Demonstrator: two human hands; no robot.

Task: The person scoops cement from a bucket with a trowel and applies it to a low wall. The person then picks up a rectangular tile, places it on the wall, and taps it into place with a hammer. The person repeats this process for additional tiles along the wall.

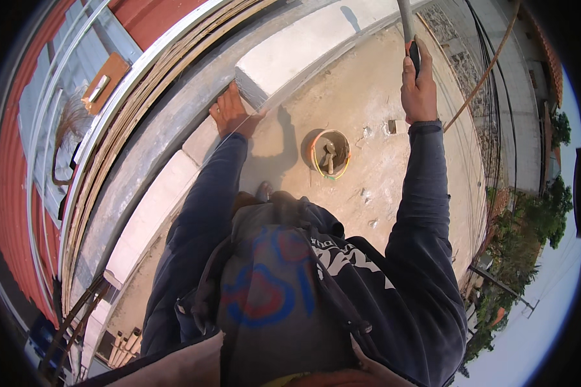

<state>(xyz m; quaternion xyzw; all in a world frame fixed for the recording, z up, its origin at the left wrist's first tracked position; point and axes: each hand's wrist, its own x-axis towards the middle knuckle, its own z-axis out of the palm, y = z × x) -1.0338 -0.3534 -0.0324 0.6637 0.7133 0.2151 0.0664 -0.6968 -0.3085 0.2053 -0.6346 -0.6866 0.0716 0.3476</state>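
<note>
My right hand is wrapped around the black and red grip of a grey-shafted tool. The tool's far end runs out past the top edge, so its kind is hidden. On the left, my left hand lies with fingers spread on the low wall of pale blocks, against the end of a large white block. A thin string crosses by that hand. On the ground between my arms stands a bucket, with what looks like a mortar-smeared trowel handle inside.
A grey concrete ledge and stacked thin wooden strips run along the left. Further left are red corrugated sheets and a brown wooden float. Cables and a slanting pole stand at the right.
</note>
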